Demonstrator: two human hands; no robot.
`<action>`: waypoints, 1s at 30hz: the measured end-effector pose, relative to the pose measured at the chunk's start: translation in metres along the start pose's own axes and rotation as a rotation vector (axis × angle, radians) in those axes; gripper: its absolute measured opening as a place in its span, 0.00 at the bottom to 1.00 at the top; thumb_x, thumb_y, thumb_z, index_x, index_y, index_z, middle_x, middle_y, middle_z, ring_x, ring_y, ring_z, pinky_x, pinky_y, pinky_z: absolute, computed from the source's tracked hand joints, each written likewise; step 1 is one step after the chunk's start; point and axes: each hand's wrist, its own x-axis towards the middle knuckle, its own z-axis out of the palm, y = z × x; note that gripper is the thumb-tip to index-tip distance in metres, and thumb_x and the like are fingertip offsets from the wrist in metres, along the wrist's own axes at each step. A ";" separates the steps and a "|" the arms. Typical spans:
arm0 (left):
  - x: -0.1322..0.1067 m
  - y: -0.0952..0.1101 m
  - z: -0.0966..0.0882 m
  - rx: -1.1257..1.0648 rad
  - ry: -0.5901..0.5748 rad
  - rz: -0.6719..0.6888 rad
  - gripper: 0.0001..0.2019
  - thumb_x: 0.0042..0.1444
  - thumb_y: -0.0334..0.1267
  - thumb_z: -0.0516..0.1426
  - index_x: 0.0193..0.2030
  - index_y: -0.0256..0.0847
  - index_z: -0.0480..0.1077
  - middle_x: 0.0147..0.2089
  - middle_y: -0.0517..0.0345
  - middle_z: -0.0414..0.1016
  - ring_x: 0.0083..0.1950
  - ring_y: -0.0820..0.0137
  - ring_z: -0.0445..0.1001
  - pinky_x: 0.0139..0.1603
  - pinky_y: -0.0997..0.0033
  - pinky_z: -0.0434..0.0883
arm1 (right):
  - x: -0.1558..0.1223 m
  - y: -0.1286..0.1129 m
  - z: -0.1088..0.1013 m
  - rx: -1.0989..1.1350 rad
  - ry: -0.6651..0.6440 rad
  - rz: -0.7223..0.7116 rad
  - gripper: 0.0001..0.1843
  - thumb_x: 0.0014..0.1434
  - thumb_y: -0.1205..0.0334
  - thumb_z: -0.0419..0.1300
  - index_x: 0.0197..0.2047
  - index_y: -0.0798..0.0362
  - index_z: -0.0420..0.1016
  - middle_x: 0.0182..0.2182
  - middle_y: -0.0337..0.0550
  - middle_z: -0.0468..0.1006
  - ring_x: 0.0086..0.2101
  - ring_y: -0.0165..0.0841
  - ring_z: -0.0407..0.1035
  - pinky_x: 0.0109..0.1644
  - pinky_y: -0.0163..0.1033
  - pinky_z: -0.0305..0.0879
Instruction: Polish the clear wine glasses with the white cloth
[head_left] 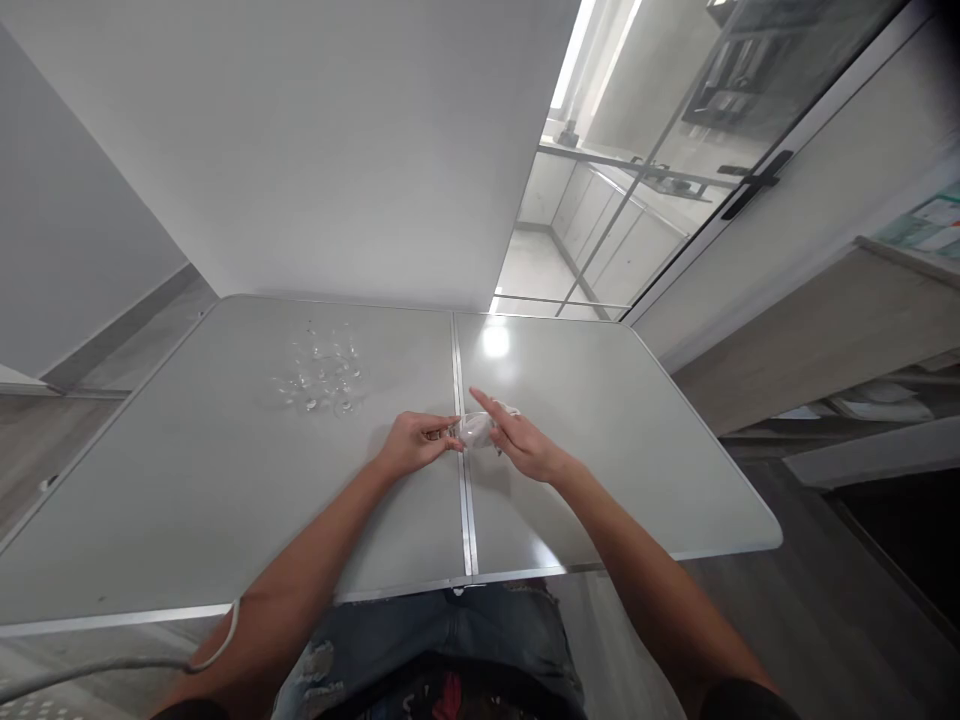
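My left hand [416, 440] is closed round the base end of a clear glass [466, 430], which lies sideways above the seam of the table. Facing it, my right hand [521, 440] is at the glass's mouth with a white cloth [481, 430]. Part of the cloth appears bunched inside the glass, and a bit of it shows past my right fingers. The right fingers are fairly straight, with the thumb bent in against the cloth. How far the cloth reaches into the glass is hard to make out.
Several clear glasses [326, 375] stand grouped on the left half of the pale folding table [225, 500]. A metal-edged seam [466, 530] divides the tabletop. A white wall [337, 150] borders its far edge. A cable [217, 650] hangs by my left forearm.
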 end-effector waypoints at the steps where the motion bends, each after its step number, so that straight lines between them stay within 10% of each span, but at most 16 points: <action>1: 0.001 0.002 0.000 -0.063 -0.004 -0.065 0.19 0.51 0.50 0.67 0.44 0.38 0.82 0.23 0.60 0.74 0.21 0.78 0.60 0.24 0.76 0.63 | 0.001 0.002 -0.006 -0.108 -0.080 -0.065 0.27 0.69 0.51 0.53 0.69 0.41 0.62 0.28 0.34 0.70 0.36 0.34 0.69 0.71 0.63 0.47; 8: 0.007 0.003 0.001 -0.250 -0.001 -0.259 0.23 0.47 0.53 0.68 0.41 0.34 0.83 0.21 0.61 0.70 0.22 0.76 0.61 0.23 0.74 0.61 | 0.002 0.023 -0.009 -0.348 -0.085 -0.188 0.28 0.70 0.60 0.48 0.71 0.36 0.58 0.31 0.34 0.71 0.40 0.35 0.68 0.72 0.69 0.28; 14: -0.001 0.000 0.004 0.177 0.103 0.076 0.17 0.51 0.52 0.67 0.43 0.45 0.82 0.23 0.60 0.76 0.22 0.76 0.65 0.29 0.74 0.65 | -0.004 0.015 0.004 0.062 -0.049 0.122 0.29 0.71 0.51 0.46 0.73 0.42 0.54 0.36 0.39 0.74 0.42 0.37 0.70 0.65 0.58 0.59; 21: 0.000 -0.011 0.008 0.317 0.172 0.132 0.18 0.58 0.53 0.62 0.50 0.46 0.79 0.24 0.60 0.76 0.22 0.75 0.68 0.31 0.73 0.65 | 0.004 0.002 0.010 0.233 0.304 0.155 0.33 0.70 0.45 0.47 0.74 0.43 0.50 0.41 0.41 0.76 0.43 0.36 0.70 0.56 0.45 0.67; 25: -0.002 -0.011 0.009 0.423 0.146 0.197 0.17 0.59 0.51 0.62 0.49 0.45 0.79 0.23 0.59 0.77 0.23 0.74 0.70 0.31 0.73 0.65 | 0.010 0.002 0.009 -0.044 0.047 0.106 0.34 0.69 0.46 0.51 0.74 0.44 0.52 0.27 0.36 0.70 0.36 0.37 0.67 0.61 0.56 0.61; 30: -0.004 -0.009 0.009 0.342 0.148 0.236 0.17 0.57 0.51 0.64 0.48 0.46 0.79 0.22 0.62 0.76 0.22 0.75 0.68 0.30 0.73 0.65 | 0.005 0.002 0.001 0.219 -0.016 0.182 0.32 0.69 0.44 0.49 0.72 0.44 0.56 0.35 0.39 0.74 0.35 0.35 0.68 0.50 0.45 0.69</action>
